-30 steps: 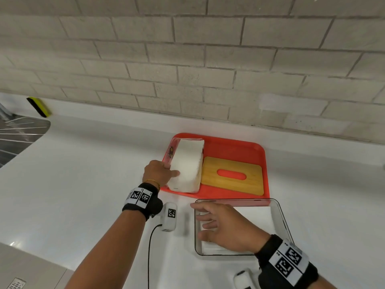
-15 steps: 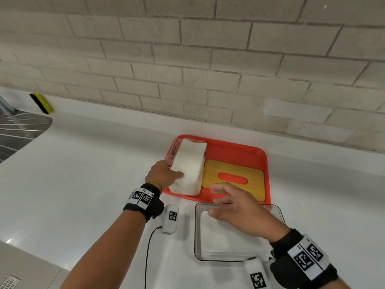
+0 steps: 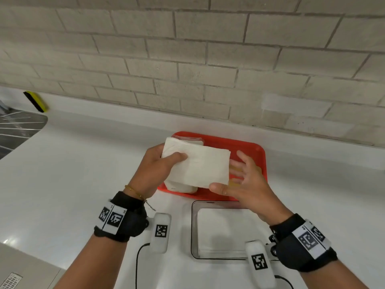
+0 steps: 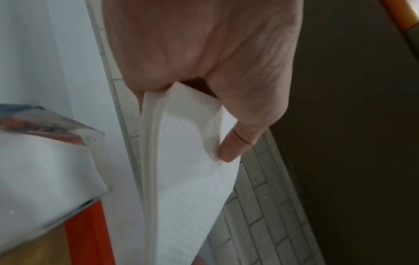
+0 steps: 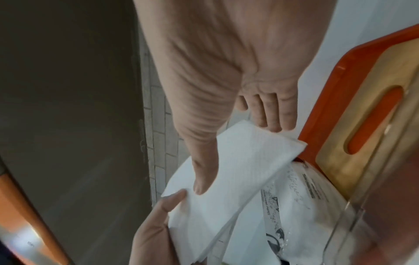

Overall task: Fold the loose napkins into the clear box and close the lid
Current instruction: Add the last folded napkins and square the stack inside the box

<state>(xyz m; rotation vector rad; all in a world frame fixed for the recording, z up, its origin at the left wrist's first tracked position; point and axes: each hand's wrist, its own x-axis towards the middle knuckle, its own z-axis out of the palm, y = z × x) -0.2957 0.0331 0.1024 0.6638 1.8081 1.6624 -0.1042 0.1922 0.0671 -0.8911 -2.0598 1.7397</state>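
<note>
A white napkin [image 3: 200,165] [image 5: 238,170] hangs in the air over the red tray [image 3: 258,151]. My left hand [image 3: 173,158] pinches its left end, thumb [image 4: 229,150] on top and fingers beneath. At the napkin's right edge is my right hand [image 3: 231,176] [image 5: 235,156], thumb touching the lower right corner and fingers spread straight. Under the napkin, the wrapped napkin pack [image 3: 181,187] [image 5: 306,206] lies on the tray. The wooden slotted lid [image 5: 362,157] lies beside it, mostly hidden in the head view. The clear box [image 3: 193,226] stands lidless near me, with folded napkins [image 3: 225,228] inside.
White counter [image 3: 83,174] runs to a brick wall [image 3: 187,59] behind the tray. A ridged sink drainer [image 3: 20,130] and a yellow-and-black sponge [image 3: 36,101] are far left. A black cable [image 3: 138,259] trails from my left wrist camera.
My left hand has lifted one napkin off the pack and holds it in the air. My right hand has left the clear box and risen to the napkin's right edge.
</note>
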